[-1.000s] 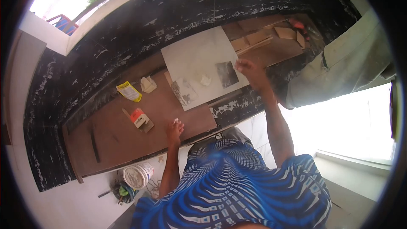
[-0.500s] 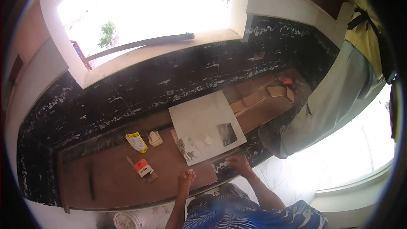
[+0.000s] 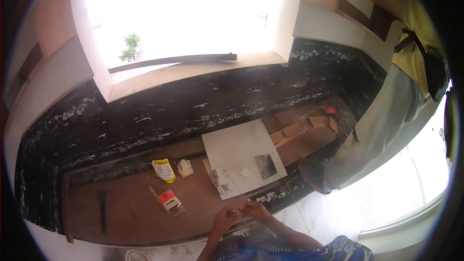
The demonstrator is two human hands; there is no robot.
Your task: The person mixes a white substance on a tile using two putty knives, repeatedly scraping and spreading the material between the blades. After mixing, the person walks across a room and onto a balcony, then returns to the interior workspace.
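My left hand [image 3: 226, 219] and my right hand [image 3: 256, 211] are close together above the front edge of the brown countertop [image 3: 133, 224]. The fingers of both are closed. A small white piece [image 3: 239, 210] shows at my left fingertips; its kind is too small to make out. My right fingertips press near it, and what they hold is hidden. Just beyond my hands lies a pale flat sheet [image 3: 232, 147]. On it are a dark square piece [image 3: 265, 166], a whitish lump [image 3: 245, 171] and a grey-smeared patch [image 3: 221, 181].
Left on the countertop are a yellow packet [image 3: 164, 170], a crumpled white cloth [image 3: 185, 167], a red-and-white box [image 3: 170, 200] and a dark hammer-like tool [image 3: 103, 212]. Wooden pieces [image 3: 292, 130] lie at right. A person's trousered leg [image 3: 369, 130] stands beside them. A bucket [image 3: 137, 255] is below.
My right hand has come left and my left hand slightly right, so they now meet. The view has tilted, and everything sits lower in it.
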